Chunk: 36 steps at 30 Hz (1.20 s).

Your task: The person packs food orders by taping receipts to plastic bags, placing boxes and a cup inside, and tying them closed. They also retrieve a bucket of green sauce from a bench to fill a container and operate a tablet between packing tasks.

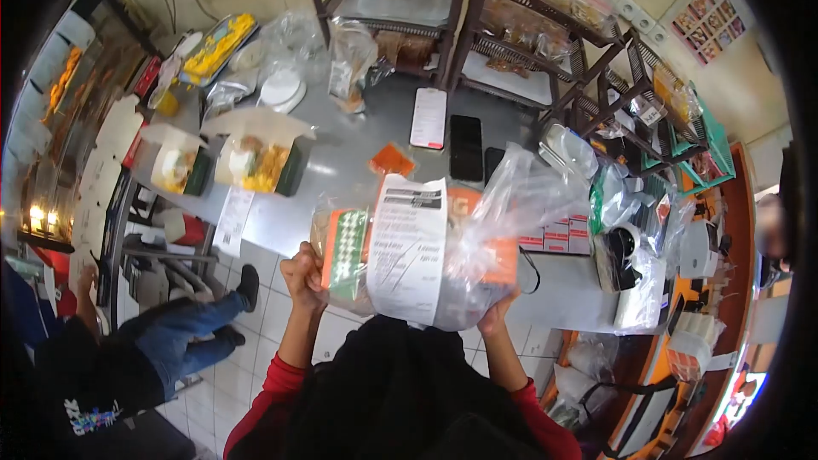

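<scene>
Between my two hands is a clear plastic bag [464, 311] packed with orange and green printed food boxes, raised in front of my body at the table's near edge. A long printed receipt [407, 247] with pen strokes lies over its front. The bag's gathered top [520, 204] sticks out to the upper right. My left hand [304, 277] is closed on the bag's left end, fingers curled. At the lower right end, my right hand [497, 311] grips the bag, its fingers partly hidden. Just beyond the bag, an orange packet [392, 159] lies on the metal table.
Two open food boxes [260, 166] stand at the table's left, near a hanging receipt [233, 220]. Phones [466, 147] lie mid-table, before brown tiered racks [511, 43]. Plastic bags and a tape roll [620, 244] crowd the right. A person in jeans [183, 336] is at left.
</scene>
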{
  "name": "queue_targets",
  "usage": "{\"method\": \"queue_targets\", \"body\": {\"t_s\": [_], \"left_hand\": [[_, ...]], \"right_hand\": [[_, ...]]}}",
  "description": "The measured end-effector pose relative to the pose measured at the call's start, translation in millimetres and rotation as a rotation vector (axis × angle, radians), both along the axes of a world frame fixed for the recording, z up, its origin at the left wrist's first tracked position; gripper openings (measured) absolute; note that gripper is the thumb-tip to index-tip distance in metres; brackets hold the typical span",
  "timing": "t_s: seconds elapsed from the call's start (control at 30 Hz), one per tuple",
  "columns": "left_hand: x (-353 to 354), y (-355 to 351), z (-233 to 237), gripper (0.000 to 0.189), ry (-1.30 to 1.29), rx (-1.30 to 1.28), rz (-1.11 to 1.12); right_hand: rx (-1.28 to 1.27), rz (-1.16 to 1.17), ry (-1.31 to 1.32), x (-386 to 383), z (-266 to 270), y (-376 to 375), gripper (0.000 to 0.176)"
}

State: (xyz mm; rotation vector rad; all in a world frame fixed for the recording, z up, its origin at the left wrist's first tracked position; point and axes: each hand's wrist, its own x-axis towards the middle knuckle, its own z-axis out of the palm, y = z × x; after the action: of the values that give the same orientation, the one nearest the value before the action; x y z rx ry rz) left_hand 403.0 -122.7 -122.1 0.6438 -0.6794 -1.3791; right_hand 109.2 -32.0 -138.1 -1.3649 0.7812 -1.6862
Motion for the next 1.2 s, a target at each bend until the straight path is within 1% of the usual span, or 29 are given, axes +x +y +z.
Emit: {"method": "queue_targets", "body": {"t_s": [0.03, 0.07, 0.1, 0.13, 0.17, 0.2, 0.23, 0.3, 0.33, 0.37, 0.4, 0.43, 0.47, 0.5, 0.57, 0.6, 0.7, 0.73, 0.8, 0.83, 0.93, 0.97, 1.0, 1.03, 1.07, 1.13, 1.2], "left_hand": [[2, -15, -17, 0.039, -0.054, -0.063, -0.034], [5, -24, -34, 0.037, -0.128, 0.007, -0.024], [8, -29, -52, 0.035, -0.201, 0.077, -0.031], [11, -33, -67, 0.032, -0.275, 0.150, -0.053], [20, -33, -79, 0.030, -0.233, 0.166, -0.116], [23, -35, -78, 0.030, -0.191, 0.194, -0.159], [26, -36, -76, 0.031, -0.151, 0.223, -0.201], [27, -33, -55, 0.035, 0.004, 0.202, -0.240], [24, -37, -55, 0.036, 0.136, 0.127, -0.249], [23, -46, -58, 0.035, 0.232, -0.004, -0.367], [17, -41, -54, 0.032, 0.212, 0.191, -0.153], [8, -41, -48, 0.032, 0.116, 0.264, -0.069], [-1, -41, -44, 0.036, 0.016, 0.334, 0.016], [-1, -42, -51, 0.047, -0.006, 0.172, -0.137], [-13, -44, -57, 0.048, -0.056, 0.079, -0.200], [-19, -42, -59, 0.049, -0.076, 0.110, -0.156], [-31, -35, -62, 0.052, -0.134, 0.160, -0.065], [-36, -33, -62, 0.053, -0.151, 0.169, -0.051], [-44, -29, -64, 0.055, -0.179, 0.174, -0.026], [-49, -27, -65, 0.056, -0.194, 0.174, -0.021], [-61, -21, -67, 0.059, -0.215, 0.178, -0.003], [-64, -19, -67, 0.060, -0.224, 0.182, 0.001], [-69, -18, -68, 0.061, -0.233, 0.181, 0.000], [-73, -17, -68, 0.062, -0.239, 0.176, 0.003], [-76, -17, -69, 0.063, -0.244, 0.171, 0.001], [-82, -18, -71, 0.065, -0.246, 0.160, -0.008], [-85, -22, -73, 0.067, -0.243, 0.145, -0.016]], "right_hand": [[0.093, 0.054, -0.077, 3, -6, -3, 0.119], [0.192, 0.094, -0.159, 5, -13, -3, 0.122], [0.203, 0.158, -0.129, 2, -39, -4, 0.124], [0.223, 0.208, -0.098, -3, -79, -2, 0.126], [0.207, 0.171, -0.023, -9, -92, 3, 0.124], [0.192, 0.132, 0.052, -14, -103, 8, 0.122], [0.145, 0.028, 0.174, -19, -94, 7, 0.116], [-0.018, -0.196, 0.172, -18, -83, 10, 0.098], [-0.091, -0.317, 0.178, -17, -78, 12, 0.089], [-0.096, -0.449, 0.490, -52, -72, 7, 0.077], [0.067, -0.686, 0.798, -75, -33, -2, 0.062], [0.254, -0.882, 1.122, -98, 6, -11, 0.048], [0.386, -0.964, 1.209, -121, 13, -21, 0.043], [0.518, -1.047, 1.292, -142, 16, -29, 0.039], [0.567, -1.086, 1.381, -174, 14, -40, 0.036], [0.593, -1.099, 1.424, -185, 9, -39, 0.034], [0.573, -0.995, 1.481, -205, -5, -33, 0.030], [0.605, -0.968, 1.483, -208, -7, -24, 0.028], [0.664, -0.913, 1.488, -198, 19, -4, 0.028], [0.643, -0.917, 1.486, -194, 29, 7, 0.024], [0.526, -0.939, 1.130, -172, 43, 35, 0.015], [0.440, -0.894, 0.928, -157, 49, 34, 0.017], [0.357, -0.848, 0.724, -136, 58, 28, 0.024], [0.341, -0.664, 0.752, -120, 75, 18, 0.040], [0.314, -0.545, 0.630, -95, 93, 4, 0.047], [0.394, -0.434, 0.618, -58, 111, -18, 0.056], [0.396, -0.400, 0.792, -36, 110, -39, 0.059]]}}
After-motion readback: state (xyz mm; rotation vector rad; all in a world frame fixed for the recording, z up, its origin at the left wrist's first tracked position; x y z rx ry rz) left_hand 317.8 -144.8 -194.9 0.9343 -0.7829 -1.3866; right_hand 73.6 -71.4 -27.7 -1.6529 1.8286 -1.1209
